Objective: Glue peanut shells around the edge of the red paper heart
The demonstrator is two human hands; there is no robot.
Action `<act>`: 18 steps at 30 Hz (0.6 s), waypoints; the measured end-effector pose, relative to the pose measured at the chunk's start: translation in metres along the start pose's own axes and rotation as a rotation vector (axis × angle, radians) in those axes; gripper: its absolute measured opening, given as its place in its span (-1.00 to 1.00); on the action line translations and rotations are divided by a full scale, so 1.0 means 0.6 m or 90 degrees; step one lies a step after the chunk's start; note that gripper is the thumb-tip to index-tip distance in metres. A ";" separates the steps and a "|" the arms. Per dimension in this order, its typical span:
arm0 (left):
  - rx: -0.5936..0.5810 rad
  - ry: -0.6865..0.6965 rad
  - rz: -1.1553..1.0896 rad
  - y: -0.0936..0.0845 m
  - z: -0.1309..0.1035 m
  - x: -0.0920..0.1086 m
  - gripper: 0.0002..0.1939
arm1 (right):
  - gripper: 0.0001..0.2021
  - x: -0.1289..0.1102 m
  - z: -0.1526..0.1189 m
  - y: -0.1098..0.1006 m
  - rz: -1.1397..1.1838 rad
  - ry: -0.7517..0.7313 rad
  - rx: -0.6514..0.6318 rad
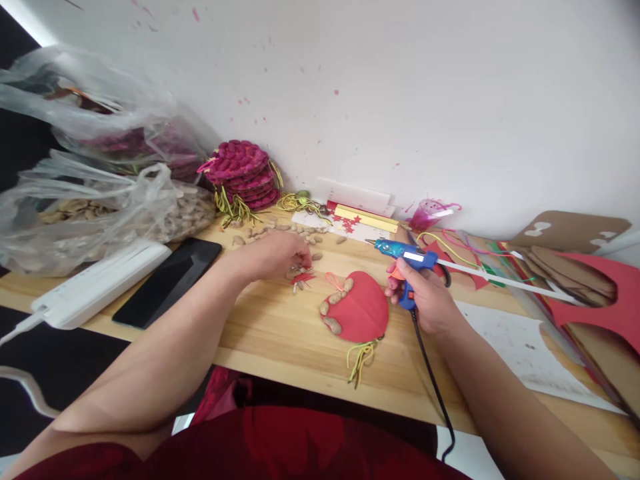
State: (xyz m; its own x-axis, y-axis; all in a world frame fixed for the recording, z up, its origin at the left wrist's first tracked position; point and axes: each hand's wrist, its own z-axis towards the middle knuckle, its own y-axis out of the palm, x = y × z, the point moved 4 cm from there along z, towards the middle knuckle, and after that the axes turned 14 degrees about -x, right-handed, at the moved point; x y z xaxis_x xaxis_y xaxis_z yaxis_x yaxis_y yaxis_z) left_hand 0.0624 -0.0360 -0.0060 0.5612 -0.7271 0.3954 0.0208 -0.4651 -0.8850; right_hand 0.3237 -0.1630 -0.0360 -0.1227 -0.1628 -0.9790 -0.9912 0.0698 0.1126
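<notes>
A blue glue gun (407, 257) with a long white glue stick is gripped in my right hand (425, 293), its nozzle pointing left. My left hand (283, 255) has its fingers bent down over a small red piece (303, 277) with peanuts on and beside it; whether it pinches one is hidden. Between my hands lies a round red disc (363, 307) with several peanuts (333, 325) along its left edge. An orange loop (334, 281) is at the disc's upper left and yellow-green strings (363, 360) hang from its lower edge. Loose peanuts (283, 228) lie behind my left hand.
Plastic bags (100, 207), a white power strip (103, 283) and a black phone (167, 283) are at left. Magenta discs (243, 173) are stacked at the wall. On the right lie paper (525, 347), red sheets (605, 287) and cardboard (570, 230). The gun's black cord (427, 373) crosses the table edge.
</notes>
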 end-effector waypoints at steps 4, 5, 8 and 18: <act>0.044 -0.040 0.013 -0.005 0.002 -0.002 -0.75 | -0.55 0.000 0.000 0.000 -0.003 -0.003 -0.004; 0.051 -0.053 0.021 -0.006 0.002 -0.003 -0.77 | -0.55 0.000 0.000 0.000 -0.003 -0.004 -0.005; 0.035 -0.062 0.021 -0.006 0.002 -0.002 -0.74 | -0.55 0.000 0.000 -0.001 -0.003 -0.005 -0.008; 0.048 0.017 0.042 0.007 0.017 0.019 -0.70 | -0.56 0.001 0.000 0.000 0.002 -0.006 -0.005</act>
State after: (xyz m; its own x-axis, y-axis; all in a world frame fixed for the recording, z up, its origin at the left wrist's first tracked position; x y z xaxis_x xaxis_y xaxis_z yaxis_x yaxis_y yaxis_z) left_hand 0.0773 -0.0410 -0.0075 0.5417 -0.7680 0.3417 0.0479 -0.3776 -0.9247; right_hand 0.3236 -0.1628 -0.0364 -0.1250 -0.1531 -0.9803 -0.9912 0.0621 0.1167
